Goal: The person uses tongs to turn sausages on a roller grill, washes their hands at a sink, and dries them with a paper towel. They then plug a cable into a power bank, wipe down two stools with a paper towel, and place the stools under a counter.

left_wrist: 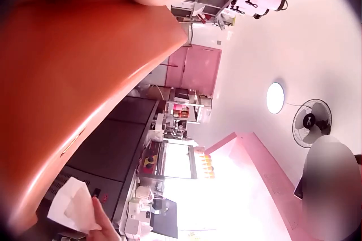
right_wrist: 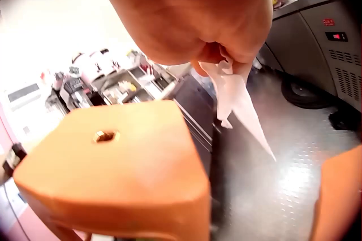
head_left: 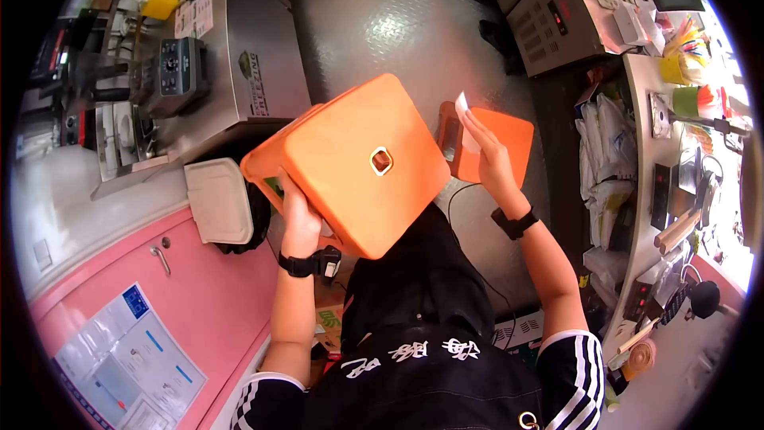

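An orange plastic stool with a hole in its seat is held up, tilted, by the left hand, whose fingers go round its edge. The right hand is apart from the stool, to its right, and pinches a white tissue. In the right wrist view the tissue hangs down from the fingers of the right hand, near the stool seat. The left wrist view shows the stool's side close up and the tissue beyond it.
A second orange stool stands on the metal floor behind the right hand. A steel cabinet and a pale lidded bin are at the left. Shelves with bags line the right; a black cable lies on the floor.
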`<action>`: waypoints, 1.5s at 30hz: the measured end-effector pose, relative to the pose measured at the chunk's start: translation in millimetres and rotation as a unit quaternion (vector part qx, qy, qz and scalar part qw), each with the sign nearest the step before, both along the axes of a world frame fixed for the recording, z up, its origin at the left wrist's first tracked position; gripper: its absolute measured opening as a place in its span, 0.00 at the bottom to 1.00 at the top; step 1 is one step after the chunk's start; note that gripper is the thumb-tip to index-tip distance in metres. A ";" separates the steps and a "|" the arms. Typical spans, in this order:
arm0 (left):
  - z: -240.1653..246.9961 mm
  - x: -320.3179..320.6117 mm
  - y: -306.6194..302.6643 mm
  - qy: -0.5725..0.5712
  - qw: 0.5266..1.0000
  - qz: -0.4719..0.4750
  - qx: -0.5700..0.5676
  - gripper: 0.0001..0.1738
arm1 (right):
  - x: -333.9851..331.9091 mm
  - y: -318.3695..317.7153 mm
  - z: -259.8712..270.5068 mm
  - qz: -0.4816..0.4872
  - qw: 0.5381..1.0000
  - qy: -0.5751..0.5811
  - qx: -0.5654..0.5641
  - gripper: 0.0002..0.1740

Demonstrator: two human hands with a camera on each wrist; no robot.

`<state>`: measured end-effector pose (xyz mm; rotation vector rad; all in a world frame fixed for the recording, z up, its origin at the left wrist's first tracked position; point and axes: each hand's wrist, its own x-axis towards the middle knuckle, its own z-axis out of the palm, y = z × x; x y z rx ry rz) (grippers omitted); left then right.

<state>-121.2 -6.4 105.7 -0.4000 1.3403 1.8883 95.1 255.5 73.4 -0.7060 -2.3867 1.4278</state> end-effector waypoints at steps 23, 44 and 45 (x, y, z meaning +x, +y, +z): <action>-35.2 -141.8 244.8 -0.094 0.967 -0.229 0.055 0.43 | -134.5 87.9 32.5 -0.101 0.989 -0.028 0.101 0.31; -398.3 -119.9 499.8 0.132 0.821 -0.354 -0.427 0.46 | 91.5 -221.0 -134.2 -0.703 0.613 -0.162 -0.323 0.19; -400.3 -87.2 484.5 0.221 0.830 -0.354 -0.371 0.44 | 90.4 -210.4 -140.5 -0.672 0.634 -0.156 -0.349 0.25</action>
